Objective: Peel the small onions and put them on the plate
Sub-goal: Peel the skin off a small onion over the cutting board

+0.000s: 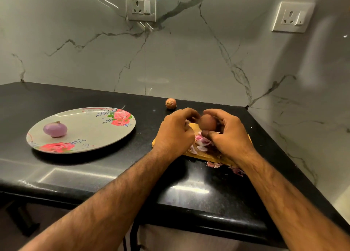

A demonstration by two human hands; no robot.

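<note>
My right hand (225,135) grips a small brown-skinned onion (208,122) above a wooden cutting board (157,143). My left hand (177,132) is at the onion's left side, with its fingers curled against the skin. A peeled purple onion (55,129) lies on the left part of a floral plate (91,135). Another unpeeled onion (170,103) sits on the black counter near the wall, behind my hands. Pink and white peel scraps (201,145) lie on the board under my hands.
More peel scraps (223,166) lie on the black counter (94,171) in front of the board. A marble wall with two sockets (141,6) stands behind. The counter's front edge runs close to me, and its right side meets a side wall.
</note>
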